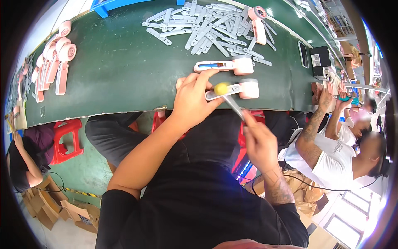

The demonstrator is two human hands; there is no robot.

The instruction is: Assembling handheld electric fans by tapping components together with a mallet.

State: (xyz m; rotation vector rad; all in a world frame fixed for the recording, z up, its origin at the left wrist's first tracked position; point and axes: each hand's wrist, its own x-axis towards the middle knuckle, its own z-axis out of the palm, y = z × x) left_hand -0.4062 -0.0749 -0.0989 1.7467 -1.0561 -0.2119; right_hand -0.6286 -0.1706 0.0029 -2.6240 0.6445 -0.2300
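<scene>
Mallet head over near fan handle, left hand bracing

Near pink fan (249, 89) on green table (124, 76), directly in front of the person. Long axis roughly left-right: round head at right, handle end at left, tilted slightly. Grey strip (234, 89) sits along the handle's top face.

Left hand (192, 101) is nearer, right at the handle's left end. Its fingers are part-spread around that end, thumb on the near edge, bracing the fan; grip force can't tell. Index finger reaches up by the far pink fan (242, 65); contact unclear. Far fan lies just beyond, about parallel, handle open with a blue cylinder (210, 65) inside.

Right hand (261, 143), blurred, sits lower right of the near fan, fingers closed around the handle of a mallet (234, 107). Handle runs diagonally up-left; yellow head is over the grey strip, just right of the left fingers. Touching or slightly above: can't tell.

Beyond: loose pile of grey strips (207, 31), one more pink fan (259, 32) on its right side. Group of pink fans (62, 76) at far left.
</scene>
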